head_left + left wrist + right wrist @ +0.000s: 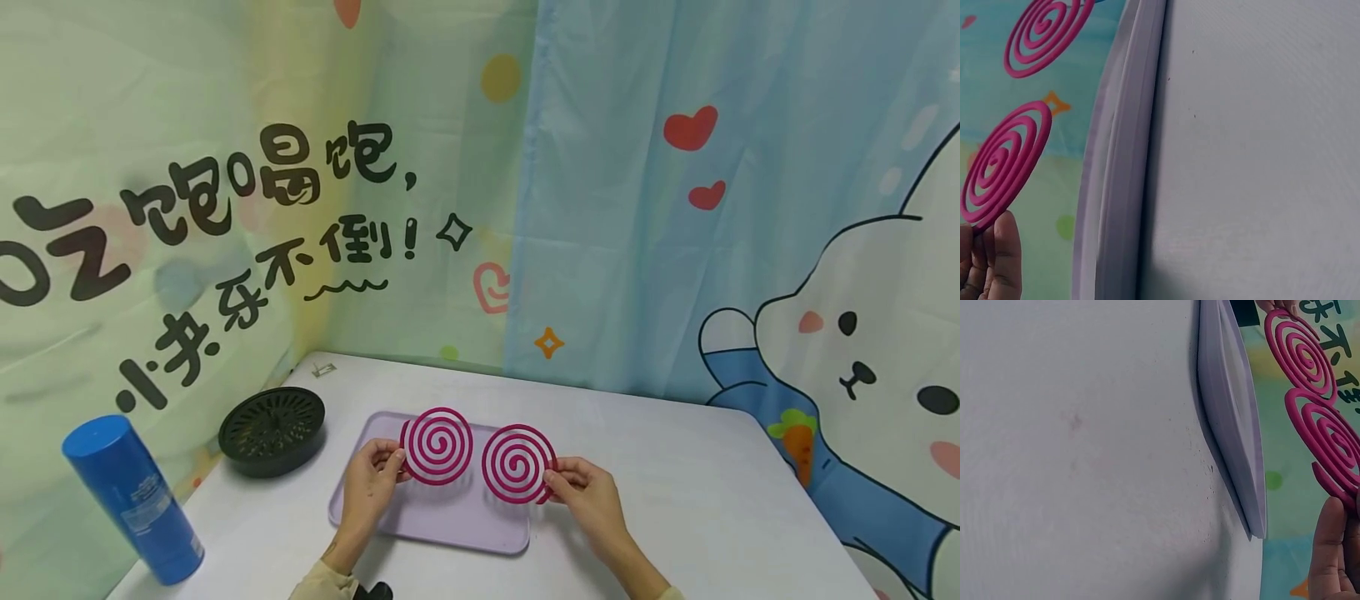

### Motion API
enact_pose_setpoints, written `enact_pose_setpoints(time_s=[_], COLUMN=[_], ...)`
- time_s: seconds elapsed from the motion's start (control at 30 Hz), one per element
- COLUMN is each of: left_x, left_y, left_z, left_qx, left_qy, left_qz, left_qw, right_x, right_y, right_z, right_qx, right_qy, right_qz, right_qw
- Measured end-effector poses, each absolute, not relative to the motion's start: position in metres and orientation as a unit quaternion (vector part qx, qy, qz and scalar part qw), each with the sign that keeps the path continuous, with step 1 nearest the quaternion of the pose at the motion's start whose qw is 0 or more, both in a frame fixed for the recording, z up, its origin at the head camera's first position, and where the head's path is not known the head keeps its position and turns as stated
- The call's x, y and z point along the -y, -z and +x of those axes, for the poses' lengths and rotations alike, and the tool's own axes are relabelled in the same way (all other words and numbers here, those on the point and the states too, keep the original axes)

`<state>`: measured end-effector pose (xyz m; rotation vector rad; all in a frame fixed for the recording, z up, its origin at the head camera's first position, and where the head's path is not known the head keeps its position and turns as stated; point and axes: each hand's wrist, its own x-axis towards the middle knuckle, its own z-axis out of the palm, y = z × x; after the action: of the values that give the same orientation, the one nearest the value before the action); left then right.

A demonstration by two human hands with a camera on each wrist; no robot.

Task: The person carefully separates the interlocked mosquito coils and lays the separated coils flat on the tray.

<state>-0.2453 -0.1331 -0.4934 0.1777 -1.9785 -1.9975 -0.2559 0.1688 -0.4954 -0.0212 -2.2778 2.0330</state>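
Observation:
My left hand pinches a magenta mosquito coil at its outer left edge. A second magenta mosquito coil is pinched at its lower right edge by my right hand. Both spirals are held up side by side above a lilac tray, their flat faces toward the head camera. In the left wrist view the coil stands tilted above the fingertips. From the right wrist, the nearer coil partly runs out of frame.
A black round slotted holder sits left of the tray. Nearer on the left stands a blue can. Small metal pieces lie at the table's back left corner. Behind the white table hangs a printed curtain.

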Motion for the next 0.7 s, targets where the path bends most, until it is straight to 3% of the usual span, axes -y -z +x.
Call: enact_pose_setpoints(time_s=[0.7], left_x=[0.144], left_y=[0.505], left_z=[-0.248], left_qx=[0.712], left_qy=[0.677], left_qz=[0.082], left_qw=[0.164], right_x=[-0.152], right_y=[0.5], right_z=[-0.26], right_qx=[0.745], right_qy=[-0.667], right_qz=[-0.012], right_qw=[0.029])
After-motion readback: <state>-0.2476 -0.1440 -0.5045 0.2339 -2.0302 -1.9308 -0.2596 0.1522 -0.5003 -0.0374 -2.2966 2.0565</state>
